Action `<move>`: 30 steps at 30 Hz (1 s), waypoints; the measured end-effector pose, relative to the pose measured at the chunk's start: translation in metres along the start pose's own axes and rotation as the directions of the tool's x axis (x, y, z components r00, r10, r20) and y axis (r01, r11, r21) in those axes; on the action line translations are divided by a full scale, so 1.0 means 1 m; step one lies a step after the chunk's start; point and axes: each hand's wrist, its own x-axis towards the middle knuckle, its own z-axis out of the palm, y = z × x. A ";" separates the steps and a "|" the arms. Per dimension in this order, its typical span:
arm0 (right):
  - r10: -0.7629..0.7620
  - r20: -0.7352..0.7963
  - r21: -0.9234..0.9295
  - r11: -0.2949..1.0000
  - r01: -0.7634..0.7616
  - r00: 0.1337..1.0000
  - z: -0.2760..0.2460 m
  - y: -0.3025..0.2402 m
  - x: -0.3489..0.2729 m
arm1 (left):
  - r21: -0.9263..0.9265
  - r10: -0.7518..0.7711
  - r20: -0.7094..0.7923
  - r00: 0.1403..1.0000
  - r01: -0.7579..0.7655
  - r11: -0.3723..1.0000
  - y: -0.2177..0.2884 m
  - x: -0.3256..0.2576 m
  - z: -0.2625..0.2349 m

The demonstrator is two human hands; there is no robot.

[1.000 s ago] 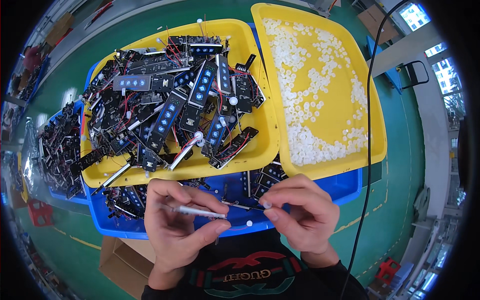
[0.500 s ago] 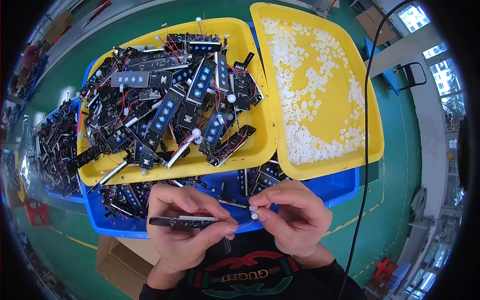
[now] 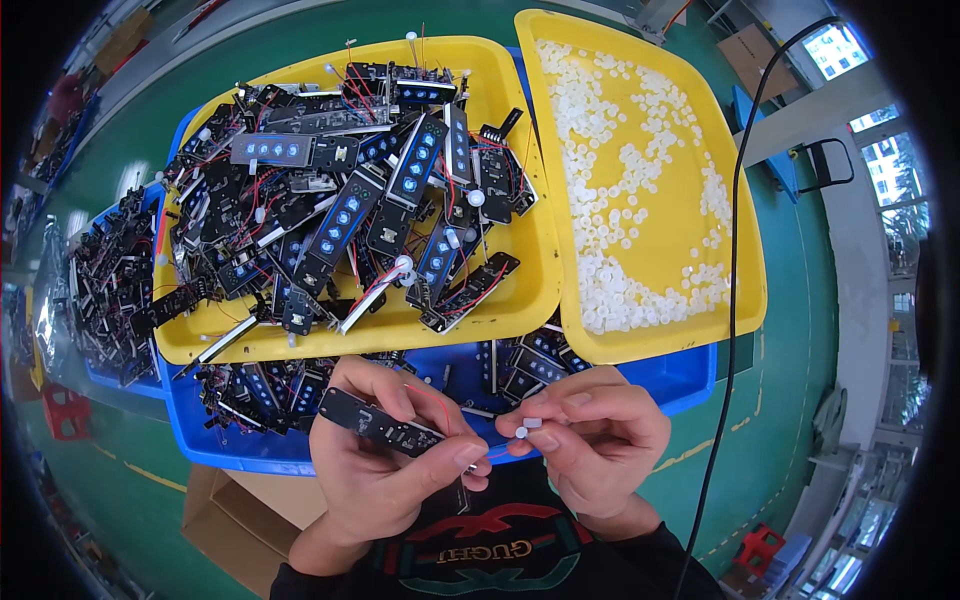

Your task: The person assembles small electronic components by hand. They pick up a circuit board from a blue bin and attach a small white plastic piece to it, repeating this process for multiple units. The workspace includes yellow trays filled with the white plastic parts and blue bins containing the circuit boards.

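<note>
My left hand [image 3: 385, 470] has its fingers clamped on a black circuit strip [image 3: 380, 424], near the blue bin [image 3: 690, 375]. My right hand [image 3: 590, 445] pinches a small white cap [image 3: 527, 428] just right of it.

A black circuit board [image 3: 382, 424] is gripped in the left hand [image 3: 385, 470] and a small white cap [image 3: 526, 428] is pinched by the right hand [image 3: 590, 440], below a yellow tray [image 3: 520, 300] heaped with boards.
</note>
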 end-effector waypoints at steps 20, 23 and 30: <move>-0.195 0.161 -0.142 0.965 0.219 0.967 -0.006 0.006 0.003 | -0.091 -0.089 -0.005 0.996 0.088 0.992 0.004 0.000 -0.001; -0.222 0.216 -0.195 0.945 0.264 0.951 -0.006 0.003 0.006 | -0.163 -0.120 0.014 0.993 0.121 0.979 0.007 0.000 -0.001; -0.223 0.270 -0.267 0.918 0.295 0.937 -0.008 0.002 0.006 | -0.274 -0.163 0.047 0.986 0.169 0.947 0.004 0.002 -0.004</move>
